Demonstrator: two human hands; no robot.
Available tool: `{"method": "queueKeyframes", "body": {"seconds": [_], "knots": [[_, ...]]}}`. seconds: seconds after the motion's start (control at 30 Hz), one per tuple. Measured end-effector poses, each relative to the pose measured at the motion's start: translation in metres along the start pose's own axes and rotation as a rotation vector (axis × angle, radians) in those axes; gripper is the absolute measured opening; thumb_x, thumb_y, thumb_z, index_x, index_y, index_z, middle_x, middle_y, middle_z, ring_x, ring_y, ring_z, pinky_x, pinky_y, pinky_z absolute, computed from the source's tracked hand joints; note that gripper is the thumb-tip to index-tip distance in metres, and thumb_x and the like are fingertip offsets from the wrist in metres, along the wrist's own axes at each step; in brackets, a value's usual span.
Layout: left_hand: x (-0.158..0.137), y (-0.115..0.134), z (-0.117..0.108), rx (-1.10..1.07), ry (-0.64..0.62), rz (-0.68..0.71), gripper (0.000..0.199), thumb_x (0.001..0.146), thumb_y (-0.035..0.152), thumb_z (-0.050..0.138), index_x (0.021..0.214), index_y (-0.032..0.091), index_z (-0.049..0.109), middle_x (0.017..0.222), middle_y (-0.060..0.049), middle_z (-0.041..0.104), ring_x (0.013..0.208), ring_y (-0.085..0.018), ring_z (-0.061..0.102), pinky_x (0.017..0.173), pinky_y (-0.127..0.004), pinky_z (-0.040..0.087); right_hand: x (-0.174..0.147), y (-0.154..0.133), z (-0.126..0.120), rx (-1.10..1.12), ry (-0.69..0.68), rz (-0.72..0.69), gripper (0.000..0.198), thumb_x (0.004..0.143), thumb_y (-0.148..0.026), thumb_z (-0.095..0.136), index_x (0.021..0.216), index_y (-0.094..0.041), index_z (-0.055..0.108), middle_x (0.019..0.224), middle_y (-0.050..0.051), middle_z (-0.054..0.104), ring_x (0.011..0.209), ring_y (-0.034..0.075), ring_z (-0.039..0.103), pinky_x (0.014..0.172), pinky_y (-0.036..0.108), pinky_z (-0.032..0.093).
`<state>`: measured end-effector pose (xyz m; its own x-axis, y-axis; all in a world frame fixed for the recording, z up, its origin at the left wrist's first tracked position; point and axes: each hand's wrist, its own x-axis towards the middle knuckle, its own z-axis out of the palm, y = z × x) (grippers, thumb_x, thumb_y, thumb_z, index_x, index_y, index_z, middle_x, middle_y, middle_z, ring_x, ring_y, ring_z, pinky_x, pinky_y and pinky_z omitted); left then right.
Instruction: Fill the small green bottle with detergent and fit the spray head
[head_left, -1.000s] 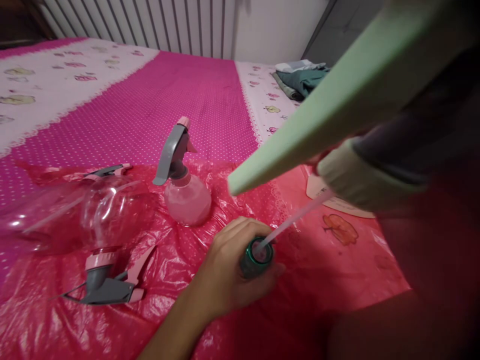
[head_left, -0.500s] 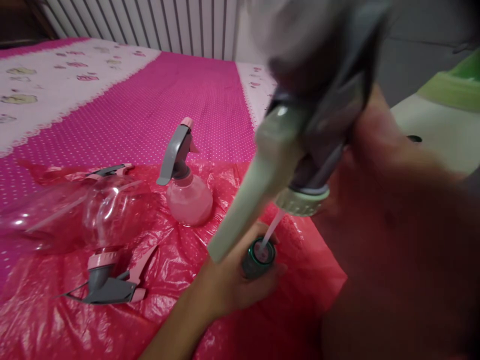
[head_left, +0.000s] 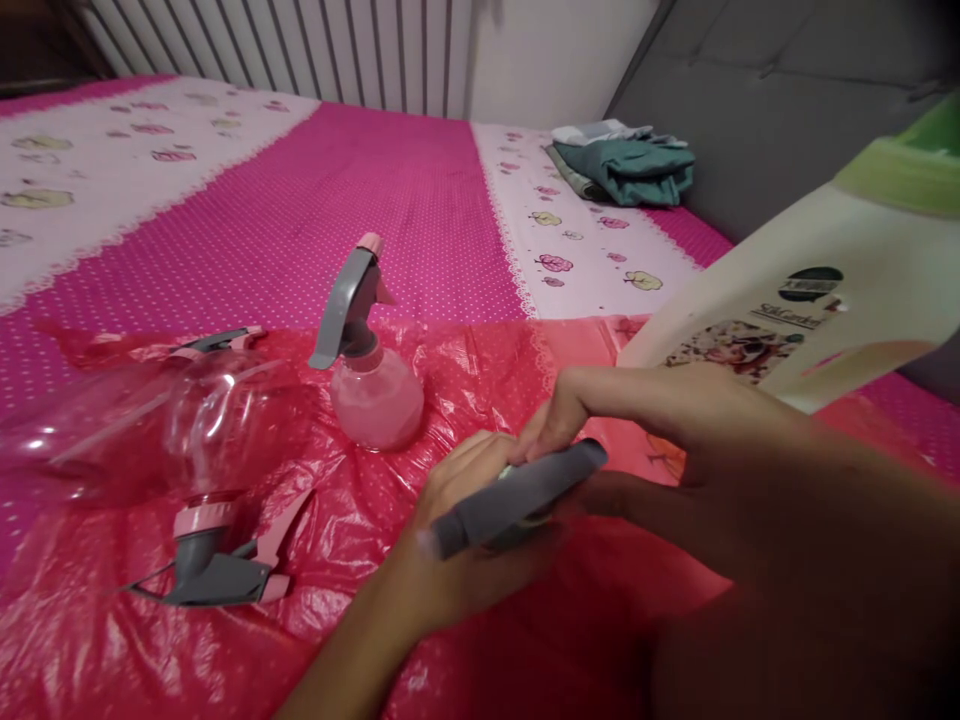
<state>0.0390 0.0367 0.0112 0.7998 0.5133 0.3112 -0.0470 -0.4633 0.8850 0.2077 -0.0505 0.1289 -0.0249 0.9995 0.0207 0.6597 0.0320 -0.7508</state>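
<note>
Lower than half a second ago are my bare right hand [head_left: 697,435] and the long grey plastic spray head [head_left: 517,495]. Before, a pale thin tube was visible between this head and the bottle mouth; now no tube can be seen, so I judge that the insertion is finished and the head is at the neck. Whether its thread has caught, I cannot tell.

From the largest: the pink-and-white printed bedsheet [head_left: 405,200] lies under a shiny red plastic sheet [head_left: 322,540]. At right is a big white plastic jug with green top [head_left: 862,270]. At left lie two clear plastic spray bottles [head_left: 210,420], and beside them one round bottle of pink liquid [head_left: 379,400] stands upright. Nearest to me, my bare left hand [head_left: 450,485] is wrapped around the small dark-green bottle [head_left: 517,538], mostly hidden under the head. My right fingers and thumb are narrow, gripping the head.
</note>
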Motion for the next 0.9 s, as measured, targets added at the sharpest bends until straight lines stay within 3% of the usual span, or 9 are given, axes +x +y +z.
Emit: {"method": "queueKeyframes", "body": {"seconds": [0.13,0.23,0.37,0.5,0.67,0.77,0.9], "knots": [[-0.0013,-0.0051,-0.0005,-0.065,-0.02,-0.038,0.029,0.083,0.032,0.082,0.108,0.028,0.068,0.099,-0.003,0.074,0.091,-0.027,0.072,0.073,-0.038,0.062,-0.0012,0.0016,0.0011,-0.138,0.087,0.021,0.012,0.084,-0.009,0.074,0.079,-0.019,0.069,0.076,-0.013,0.065,0.062,-0.002,0.055,0.053,0.009,0.035],[-0.0019,-0.0063,0.0001,-0.097,0.009,-0.068,0.04,0.078,0.033,0.087,0.112,0.028,0.066,0.103,-0.004,0.074,0.095,-0.029,0.071,0.071,-0.038,0.061,0.0006,0.0008,0.0001,-0.238,0.123,0.067,0.017,0.079,-0.006,0.078,0.076,-0.023,0.074,0.072,-0.013,0.064,0.061,-0.001,0.056,0.057,0.012,0.037],[-0.002,-0.0027,-0.0031,-0.049,-0.005,-0.04,0.031,0.086,0.031,0.078,0.114,0.029,0.065,0.104,-0.003,0.074,0.095,-0.028,0.071,0.076,-0.038,0.059,0.0003,0.0,-0.0005,-0.264,0.136,0.087,0.018,0.079,-0.007,0.079,0.076,-0.025,0.075,0.073,-0.014,0.064,0.062,-0.001,0.056,0.057,0.013,0.036],[-0.005,-0.0051,-0.0067,-0.021,-0.01,0.06,0.025,0.097,0.037,0.064,0.121,0.029,0.064,0.109,-0.004,0.075,0.094,-0.028,0.073,0.082,-0.041,0.059,-0.002,0.0023,0.0,-0.275,0.117,0.056,0.016,0.079,-0.007,0.074,0.076,-0.023,0.073,0.067,-0.013,0.061,0.053,-0.001,0.046,0.051,0.016,0.029],[-0.006,-0.0103,-0.0055,-0.032,0.017,0.121,0.03,0.107,0.051,0.053,0.13,0.033,0.061,0.115,-0.003,0.077,0.096,-0.027,0.074,0.087,-0.04,0.057,-0.0022,0.0015,-0.001,-0.408,0.112,0.013,0.015,0.086,-0.01,0.073,0.078,-0.022,0.073,0.078,-0.012,0.065,0.068,0.002,0.057,0.063,0.019,0.036],[-0.0032,-0.0084,-0.0055,-0.02,-0.028,0.11,0.046,0.108,0.065,0.042,0.131,0.03,0.062,0.111,-0.004,0.078,0.094,-0.027,0.073,0.088,-0.042,0.056,-0.0033,0.0015,-0.0017,-0.451,0.117,-0.123,0.012,0.092,-0.013,0.073,0.085,-0.023,0.074,0.085,-0.013,0.067,0.077,0.004,0.059,0.069,0.022,0.038],[0.0006,-0.0033,-0.0075,-0.01,-0.09,0.065,0.056,0.109,0.067,0.035,0.14,0.028,0.061,0.116,-0.005,0.079,0.098,-0.028,0.073,0.094,-0.044,0.056,-0.0054,0.0054,-0.0016,-0.485,0.163,-0.243,0.009,0.095,-0.012,0.074,0.092,-0.02,0.074,0.091,-0.012,0.067,0.085,0.005,0.058,0.074,0.022,0.039]]}}
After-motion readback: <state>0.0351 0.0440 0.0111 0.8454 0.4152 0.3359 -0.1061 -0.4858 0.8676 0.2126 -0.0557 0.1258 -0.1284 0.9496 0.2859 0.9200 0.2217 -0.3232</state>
